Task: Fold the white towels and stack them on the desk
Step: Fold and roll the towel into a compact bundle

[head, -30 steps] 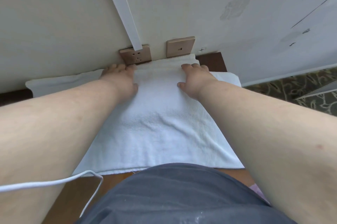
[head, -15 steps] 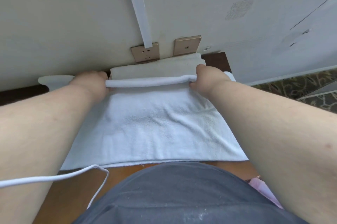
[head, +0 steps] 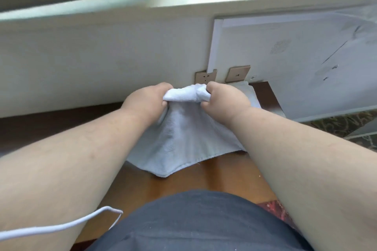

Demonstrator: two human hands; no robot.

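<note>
A white towel hangs bunched between both hands above the wooden desk, its lower corner drooping onto the desk top. My left hand grips the towel's upper edge on the left. My right hand grips the same edge on the right, a short way from the left hand. Behind my right hand lies another white towel, flat on the desk near the wall and mostly hidden.
Two brown wall sockets sit just above the desk's back edge. A white panel leans against the wall at right. A white cable loops at bottom left. Patterned carpet shows beyond the desk's right edge.
Both hands pressed flat on the spread towel, then took its far edge; now they have come close together and lifted it, bunching the towel. The camera has tilted up.
</note>
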